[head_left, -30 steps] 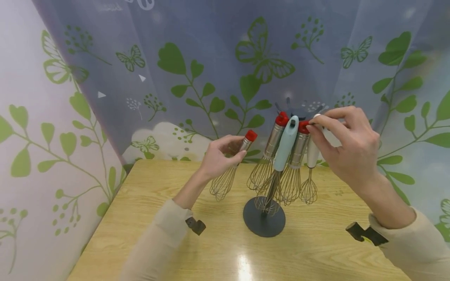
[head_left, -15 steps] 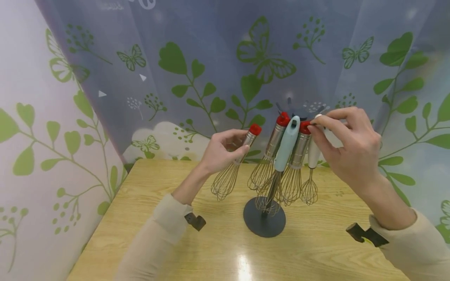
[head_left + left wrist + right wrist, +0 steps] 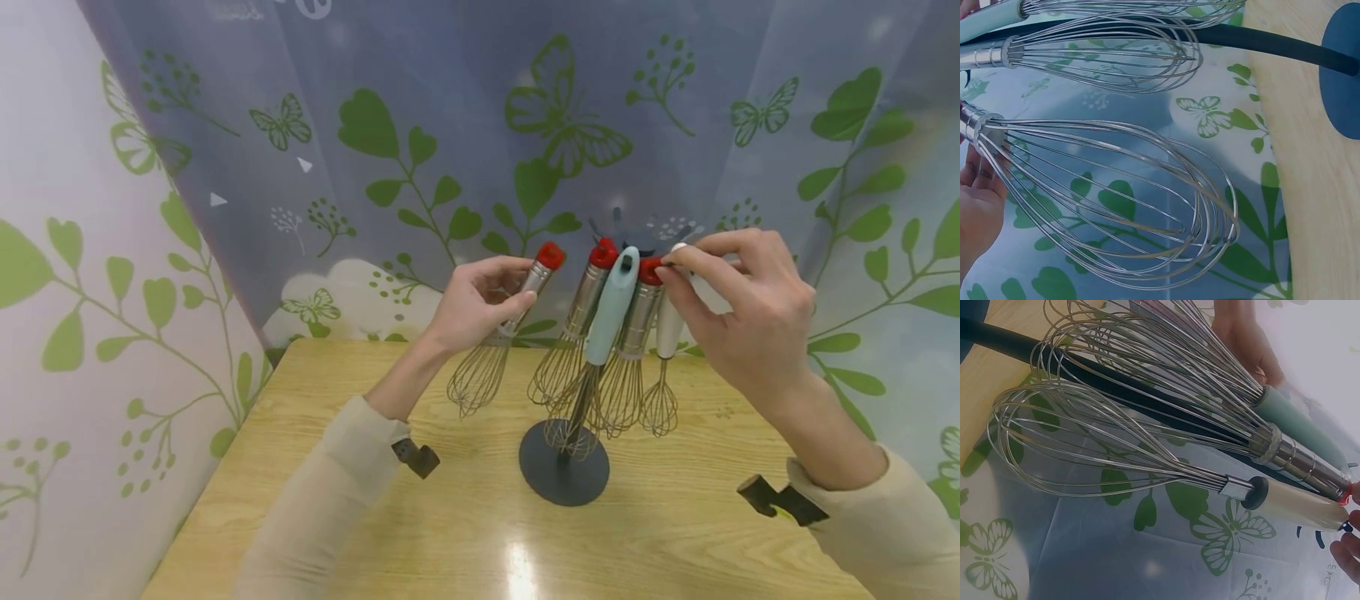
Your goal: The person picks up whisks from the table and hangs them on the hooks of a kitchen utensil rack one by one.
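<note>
My left hand grips a balloon whisk by its steel, red-capped handle, wires hanging down, left of a black whisk stand. In the left wrist view its wire loops fill the middle below the steel collar. On the stand hang a pale blue-handled whisk, two red-capped steel whisks, one to its left and one to its right, and a cream-handled whisk. My right hand pinches a dark hook of the stand, fingertips right at the right-hand red cap.
The stand's round base rests on a light wooden table. Behind it hangs a printed curtain with leaves and butterflies. Bare dark hook tips rise at the stand's top. A black wrist mount sits on the left sleeve.
My left hand has lifted the whisk and carried it slightly right, its red cap rising toward the stand's top. My right hand and the hanging whisks have stayed put.
</note>
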A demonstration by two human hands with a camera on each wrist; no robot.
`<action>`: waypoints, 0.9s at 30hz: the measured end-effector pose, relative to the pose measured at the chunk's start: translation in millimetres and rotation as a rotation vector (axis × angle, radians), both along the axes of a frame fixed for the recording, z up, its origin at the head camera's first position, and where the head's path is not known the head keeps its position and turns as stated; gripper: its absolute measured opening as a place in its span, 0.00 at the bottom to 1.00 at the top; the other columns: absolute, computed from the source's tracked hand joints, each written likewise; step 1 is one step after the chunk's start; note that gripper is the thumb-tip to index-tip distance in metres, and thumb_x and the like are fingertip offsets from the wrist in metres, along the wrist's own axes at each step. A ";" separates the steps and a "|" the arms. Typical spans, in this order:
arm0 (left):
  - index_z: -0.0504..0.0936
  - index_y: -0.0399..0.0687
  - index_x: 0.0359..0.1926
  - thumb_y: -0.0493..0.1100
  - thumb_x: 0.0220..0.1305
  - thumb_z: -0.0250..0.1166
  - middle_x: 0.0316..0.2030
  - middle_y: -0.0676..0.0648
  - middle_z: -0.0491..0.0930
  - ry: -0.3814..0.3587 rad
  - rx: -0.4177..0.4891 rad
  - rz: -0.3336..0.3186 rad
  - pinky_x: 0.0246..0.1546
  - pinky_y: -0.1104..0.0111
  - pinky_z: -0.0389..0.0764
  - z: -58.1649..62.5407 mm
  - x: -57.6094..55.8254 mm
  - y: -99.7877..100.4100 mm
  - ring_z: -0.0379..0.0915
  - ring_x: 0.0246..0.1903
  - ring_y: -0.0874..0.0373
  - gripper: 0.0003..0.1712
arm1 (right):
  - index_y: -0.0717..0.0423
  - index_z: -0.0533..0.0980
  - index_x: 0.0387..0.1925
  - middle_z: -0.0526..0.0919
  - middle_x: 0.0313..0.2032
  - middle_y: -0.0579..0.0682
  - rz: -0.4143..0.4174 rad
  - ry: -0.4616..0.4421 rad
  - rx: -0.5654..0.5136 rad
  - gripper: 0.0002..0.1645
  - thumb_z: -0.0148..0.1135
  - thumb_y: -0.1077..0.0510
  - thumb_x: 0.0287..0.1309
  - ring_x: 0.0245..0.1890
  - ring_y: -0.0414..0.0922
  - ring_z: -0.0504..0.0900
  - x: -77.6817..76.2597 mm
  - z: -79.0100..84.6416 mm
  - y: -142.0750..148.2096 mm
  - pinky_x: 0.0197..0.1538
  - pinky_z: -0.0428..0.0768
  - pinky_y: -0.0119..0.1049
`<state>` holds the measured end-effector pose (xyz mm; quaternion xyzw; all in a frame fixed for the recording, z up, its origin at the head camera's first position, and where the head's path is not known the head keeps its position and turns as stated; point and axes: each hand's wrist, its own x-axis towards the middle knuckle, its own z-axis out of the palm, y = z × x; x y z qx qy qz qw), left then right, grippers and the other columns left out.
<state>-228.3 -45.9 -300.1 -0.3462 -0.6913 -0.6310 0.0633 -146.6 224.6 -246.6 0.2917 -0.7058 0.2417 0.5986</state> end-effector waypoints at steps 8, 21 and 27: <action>0.81 0.29 0.61 0.31 0.66 0.68 0.47 0.28 0.85 0.005 -0.015 -0.034 0.39 0.71 0.84 12.3 -0.9 4.0 0.81 0.37 0.63 0.23 | 0.65 0.88 0.34 0.83 0.33 0.65 0.008 0.003 0.001 0.16 0.70 0.53 0.69 0.33 0.66 0.74 0.1 -0.2 0.0 0.36 0.69 0.46; 0.79 0.27 0.62 0.29 0.68 0.65 0.51 0.26 0.84 -0.039 0.011 -0.060 0.40 0.71 0.85 26.7 -6.3 8.1 0.83 0.38 0.64 0.22 | 0.64 0.88 0.33 0.83 0.33 0.65 0.013 0.010 -0.004 0.07 0.74 0.61 0.58 0.32 0.65 0.74 -0.9 0.0 -1.3 0.36 0.69 0.43; 0.79 0.28 0.63 0.30 0.69 0.65 0.54 0.25 0.83 -0.054 0.008 -0.078 0.40 0.70 0.86 32.9 -6.2 12.4 0.84 0.39 0.64 0.22 | 0.65 0.88 0.32 0.83 0.33 0.66 0.012 0.013 -0.009 0.08 0.73 0.60 0.59 0.32 0.65 0.74 -0.4 -0.1 0.1 0.36 0.69 0.43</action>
